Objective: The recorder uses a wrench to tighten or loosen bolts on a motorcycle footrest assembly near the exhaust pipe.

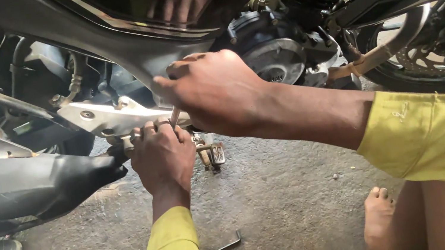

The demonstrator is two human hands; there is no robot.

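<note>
Right hand (211, 93) closed around a thin tool (174, 117), left hand (162, 156) gripping under the silver footrest bracket (107, 119)

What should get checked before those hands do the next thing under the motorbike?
1. Right hand grips the thin metal tool: ok.
2. Left hand steadies the spot under the silver metal footrest bracket: ok.
3. Tool tip seated on its fastener: cannot tell, hidden by fingers.
4. Bent grey hex key within reach on the concrete floor: ok.
5. Bare foot clear of the black exhaust pipe: ok.
</note>
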